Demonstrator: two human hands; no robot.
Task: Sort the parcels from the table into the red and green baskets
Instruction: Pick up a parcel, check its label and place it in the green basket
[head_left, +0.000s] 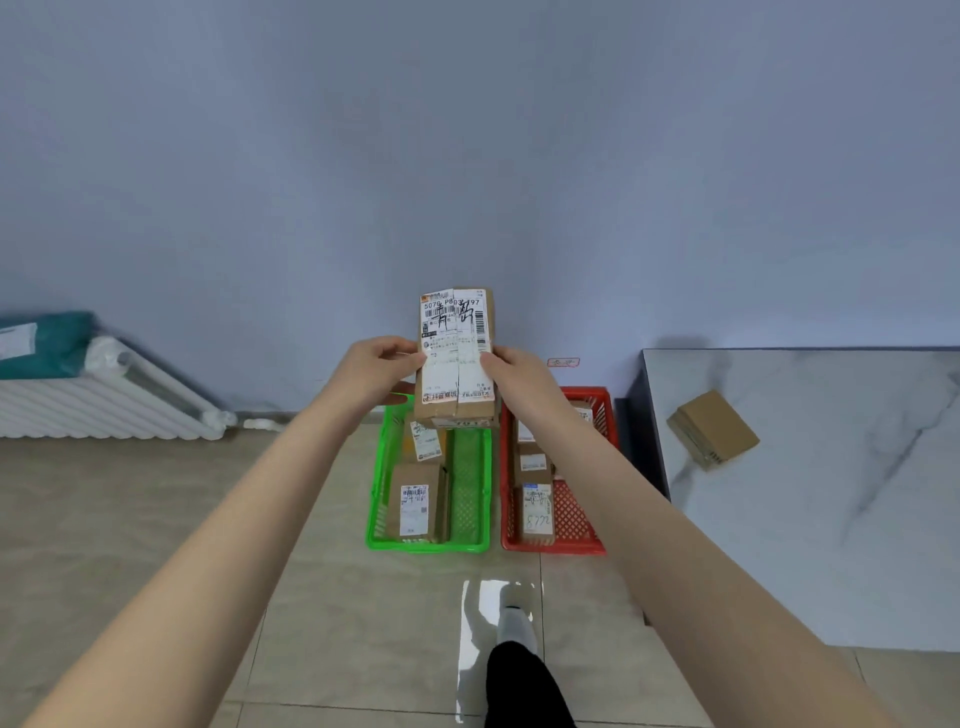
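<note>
Tiled floor (156, 519) met a pale wall (467, 156). Left hand (382, 364) and right hand (511, 366) curled their fingers round a labelled parcel (456, 353), upright at twelve o'clock above the green basket (426, 545) and red basket (553, 545). Label-reading step, seemingly; next it needed a basket chosen. Another box (712, 430) lay on the table (831, 519) at three o'clock.

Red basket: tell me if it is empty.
No, the red basket holds several brown parcels with white labels, lying along its left side.

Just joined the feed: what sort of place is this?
Likely a plain room set up for parcel sorting: wall radiator, marble-look table, green basket and red basket on a tiled floor.
</note>
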